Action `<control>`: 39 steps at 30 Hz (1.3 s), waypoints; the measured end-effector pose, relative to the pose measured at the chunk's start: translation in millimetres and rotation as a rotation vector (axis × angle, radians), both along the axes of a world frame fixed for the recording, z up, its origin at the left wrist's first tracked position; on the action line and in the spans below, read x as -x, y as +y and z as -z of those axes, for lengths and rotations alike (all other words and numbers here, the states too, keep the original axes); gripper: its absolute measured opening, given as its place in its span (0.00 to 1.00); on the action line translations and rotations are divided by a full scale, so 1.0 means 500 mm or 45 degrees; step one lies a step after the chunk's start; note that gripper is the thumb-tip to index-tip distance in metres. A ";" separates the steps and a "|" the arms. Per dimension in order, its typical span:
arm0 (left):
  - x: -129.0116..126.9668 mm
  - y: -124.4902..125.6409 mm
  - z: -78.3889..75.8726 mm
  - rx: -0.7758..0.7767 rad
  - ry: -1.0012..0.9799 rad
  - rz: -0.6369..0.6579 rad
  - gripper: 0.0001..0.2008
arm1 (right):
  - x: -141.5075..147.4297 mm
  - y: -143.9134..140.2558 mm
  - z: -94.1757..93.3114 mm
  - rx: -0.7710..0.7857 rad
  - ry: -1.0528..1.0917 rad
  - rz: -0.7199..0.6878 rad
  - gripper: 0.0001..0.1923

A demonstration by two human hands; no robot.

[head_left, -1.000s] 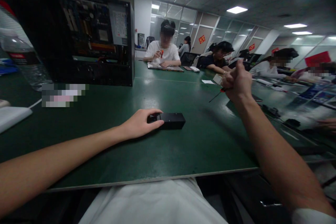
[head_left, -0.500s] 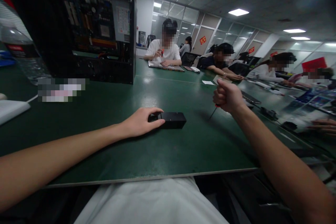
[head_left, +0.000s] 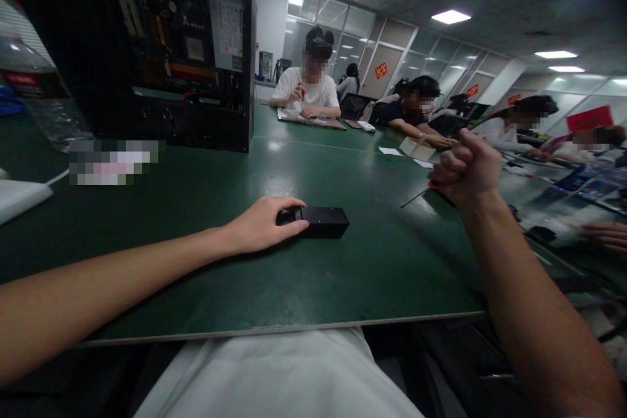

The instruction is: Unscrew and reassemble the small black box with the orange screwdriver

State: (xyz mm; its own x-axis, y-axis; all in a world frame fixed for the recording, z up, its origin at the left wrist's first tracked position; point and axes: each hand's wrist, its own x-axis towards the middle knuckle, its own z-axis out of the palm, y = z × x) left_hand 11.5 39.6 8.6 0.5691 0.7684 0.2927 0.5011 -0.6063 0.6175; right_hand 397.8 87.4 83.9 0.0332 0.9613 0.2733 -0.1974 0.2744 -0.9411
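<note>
one black box (head_left: 327,223) at the left hand (head_left: 262,226), one thin tool (head_left: 415,198) in the right hand (head_left: 467,170)

the box lies on the green table (head_left: 274,294), its left end pinched between the left thumb and fingers, the rest jutting out toward the right. the right hand is curled into a fist, raised over the table, to the right of the box and well apart from it. most of the tool's handle is hidden in that fist; a bit of red shows, and the shaft slants down to the left, its tip clear of the box. farther back on the left stand an open computer case (head_left: 191,78) and a plastic bottle (head_left: 46,101).
</note>
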 end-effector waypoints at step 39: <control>0.001 0.000 -0.001 0.013 0.044 0.036 0.25 | 0.010 0.001 -0.010 -0.274 -0.017 0.042 0.36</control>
